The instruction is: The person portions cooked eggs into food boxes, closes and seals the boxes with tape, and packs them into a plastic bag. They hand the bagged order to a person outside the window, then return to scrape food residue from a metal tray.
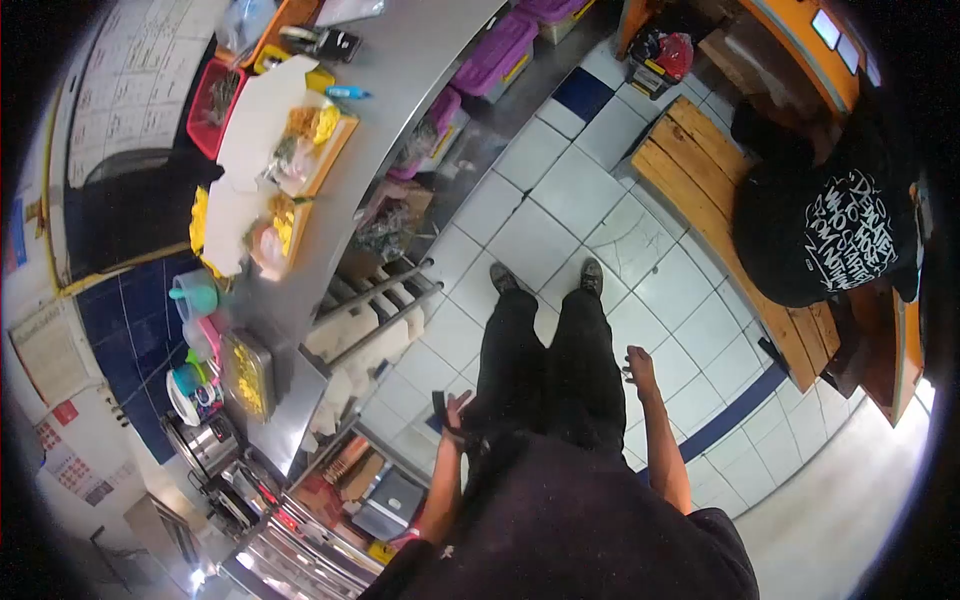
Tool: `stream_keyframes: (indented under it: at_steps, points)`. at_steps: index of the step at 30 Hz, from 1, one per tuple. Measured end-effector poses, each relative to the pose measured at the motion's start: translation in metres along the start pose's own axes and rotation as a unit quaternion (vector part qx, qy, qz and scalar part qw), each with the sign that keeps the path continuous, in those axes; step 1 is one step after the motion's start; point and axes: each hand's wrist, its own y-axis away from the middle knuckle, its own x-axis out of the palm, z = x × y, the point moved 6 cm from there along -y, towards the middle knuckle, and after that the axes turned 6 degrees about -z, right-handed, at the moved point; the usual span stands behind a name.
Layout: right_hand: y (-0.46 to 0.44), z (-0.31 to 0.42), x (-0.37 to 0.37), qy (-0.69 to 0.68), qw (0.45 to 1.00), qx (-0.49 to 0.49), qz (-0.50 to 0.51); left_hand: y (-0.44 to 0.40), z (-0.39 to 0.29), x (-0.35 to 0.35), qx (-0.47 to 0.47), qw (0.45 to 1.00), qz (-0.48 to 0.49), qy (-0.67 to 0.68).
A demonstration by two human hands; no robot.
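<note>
My left hand [455, 412] hangs low beside my dark trousers, fingers partly spread. A dark strap [439, 408] runs beside it; whether the hand touches that strap I cannot tell. On the other side my right hand [638, 368] hangs over the floor tiles, its fingers loosely bent and nothing visible in them. Closest to the left hand is a shelf rack with pale cloths [372, 345]. On the steel counter [385, 85] are two open cardboard boxes with food: the upper box [340, 145] and the lower box [285, 270].
A metal pan of yellow pieces [247, 375] stands at the counter's near end. Purple-lidded bins [497, 55] sit under the counter. A person in a black printed shirt [835, 225] is by a wooden bench [690, 150] on the right. White tiles [560, 190] lie between.
</note>
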Motion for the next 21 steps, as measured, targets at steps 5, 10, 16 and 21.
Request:
stream_keyframes:
  at_steps: [5,10,16,21]
  points:
    - [-0.008,-0.017,0.057,0.307,0.951,-0.026,0.002,-0.060,-0.090,0.048,0.114,0.970,-0.050,-0.207]
    - [-0.030,0.005,0.104,0.383,0.918,-0.063,-0.083,-0.225,-0.163,0.205,0.414,0.820,0.058,-0.392]
    - [-0.108,0.035,0.139,0.332,0.928,-0.027,-0.164,-0.476,-0.292,0.357,0.527,0.657,-0.056,-0.536]
    - [-0.120,0.071,0.161,0.304,0.934,0.031,-0.184,-0.614,-0.363,0.392,0.519,0.682,-0.227,-0.462]
